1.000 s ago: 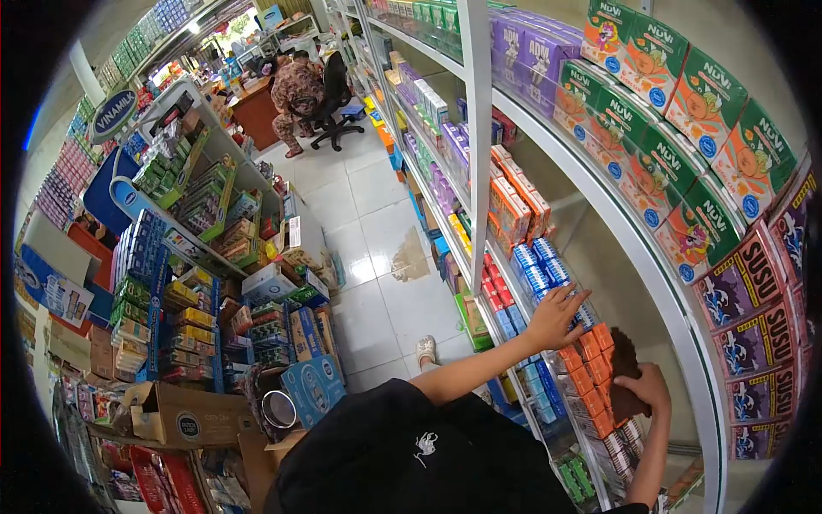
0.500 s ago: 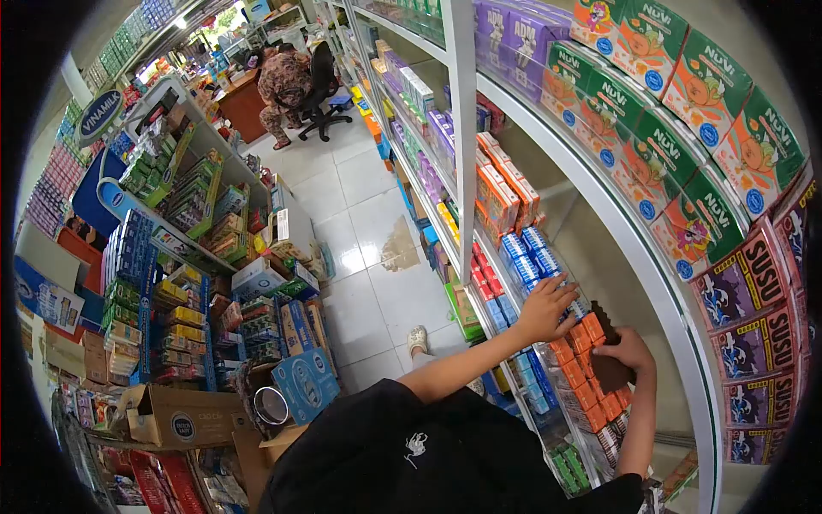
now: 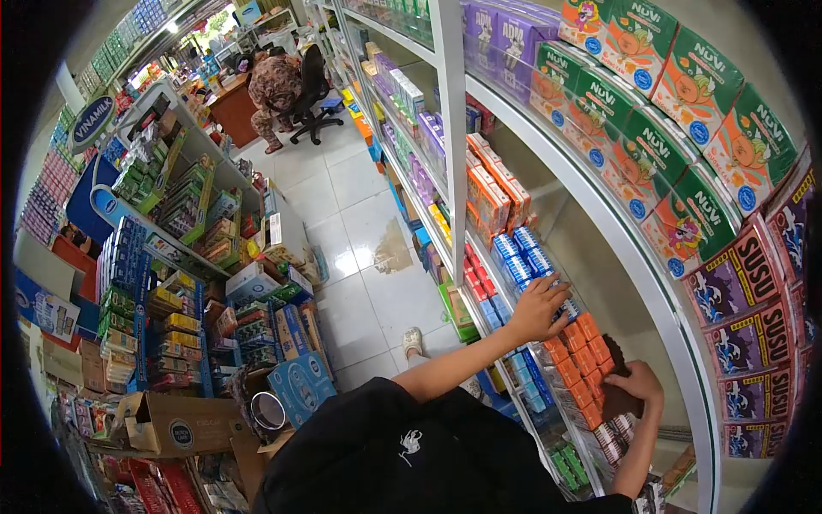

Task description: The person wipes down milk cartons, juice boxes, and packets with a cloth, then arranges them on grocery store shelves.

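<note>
My left hand (image 3: 539, 309) lies palm down with fingers stretched out over blue-and-white small cartons (image 3: 524, 255) on the shelf, beside a block of small orange cartons (image 3: 580, 367). At the far side of the orange block, my right hand (image 3: 638, 389) grips a dark brown sheet with a jagged edge (image 3: 614, 353); part of it is hidden behind the fingers. White-and-dark patterned cartons (image 3: 613, 435) stand just below the orange ones, close to my right wrist.
The shelf's white upright (image 3: 454, 171) and curved front rail (image 3: 685, 343) frame the space around my arms. Green NUVI packs (image 3: 681, 218) stand above. Larger orange boxes (image 3: 490, 201) are farther along. Down the tiled aisle (image 3: 342, 218), a person (image 3: 276, 90) sits by an office chair (image 3: 315, 94).
My right hand and the brown sheet have moved down and slightly right, uncovering more of the orange cartons. My left hand stays about where it was. The view has shifted slightly.
</note>
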`<state>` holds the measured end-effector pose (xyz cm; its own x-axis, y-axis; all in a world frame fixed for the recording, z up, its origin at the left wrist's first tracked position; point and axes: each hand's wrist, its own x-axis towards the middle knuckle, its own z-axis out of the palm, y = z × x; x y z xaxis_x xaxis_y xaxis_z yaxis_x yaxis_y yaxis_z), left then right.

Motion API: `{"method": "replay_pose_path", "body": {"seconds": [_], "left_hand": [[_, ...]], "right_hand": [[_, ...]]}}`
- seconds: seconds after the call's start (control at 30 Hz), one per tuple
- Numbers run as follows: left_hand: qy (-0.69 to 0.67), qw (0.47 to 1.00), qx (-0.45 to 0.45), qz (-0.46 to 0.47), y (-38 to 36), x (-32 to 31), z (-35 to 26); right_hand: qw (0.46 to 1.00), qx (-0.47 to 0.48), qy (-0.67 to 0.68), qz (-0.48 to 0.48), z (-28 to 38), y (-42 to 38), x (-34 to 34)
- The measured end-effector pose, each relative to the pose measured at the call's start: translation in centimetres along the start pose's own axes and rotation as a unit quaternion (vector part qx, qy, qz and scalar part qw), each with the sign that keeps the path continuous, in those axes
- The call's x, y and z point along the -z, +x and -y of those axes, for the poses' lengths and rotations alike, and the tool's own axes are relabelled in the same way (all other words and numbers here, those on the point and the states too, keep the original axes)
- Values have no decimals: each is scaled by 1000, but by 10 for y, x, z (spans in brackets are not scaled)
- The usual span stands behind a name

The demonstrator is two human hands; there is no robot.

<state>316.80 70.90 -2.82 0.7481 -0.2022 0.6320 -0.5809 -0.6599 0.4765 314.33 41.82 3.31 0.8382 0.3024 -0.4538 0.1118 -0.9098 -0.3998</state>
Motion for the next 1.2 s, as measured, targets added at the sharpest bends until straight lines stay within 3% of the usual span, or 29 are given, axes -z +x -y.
{"method": "replay_pose_path", "body": {"seconds": [0.03, 0.17, 0.27, 0.37, 0.47, 0.5, 0.6, 0.7, 0.8, 0.9, 1.2], "left_hand": [[-2, 1000, 1, 1, 0, 1, 0], [4, 1000, 8, -3, -1, -3, 2], [5, 1000, 4, -14, -1, -4, 2], [11, 1000, -3, -17, 0, -2, 2], [11, 1000, -6, -17, 0, -4, 2], [10, 1000, -8, -19, 0, -4, 2], [10, 1000, -10, -22, 0, -4, 2], [12, 1000, -9, -16, 0, -2, 1], [17, 999, -12, -25, 0, -3, 2], [16, 999, -10, -33, 1, -6, 3], [16, 999, -7, -34, -1, -6, 2]], "right_hand": [[994, 8, 110, 4, 9, -12, 5], [980, -19, 198, -14, -11, -15, -7], [990, -37, 120, -68, -5, -19, -6], [978, -15, 204, -45, 14, -19, 6], [986, 69, 73, -136, -9, -7, -2], [993, 25, 43, -108, -33, 3, -8], [992, 39, 11, -117, -39, 9, -5], [997, 14, 75, -33, -6, 0, 16], [998, 21, 59, 28, -25, 9, -1], [958, -23, 277, 75, -19, 1, -14], [954, 16, 299, 24, -13, -2, -13]]}}
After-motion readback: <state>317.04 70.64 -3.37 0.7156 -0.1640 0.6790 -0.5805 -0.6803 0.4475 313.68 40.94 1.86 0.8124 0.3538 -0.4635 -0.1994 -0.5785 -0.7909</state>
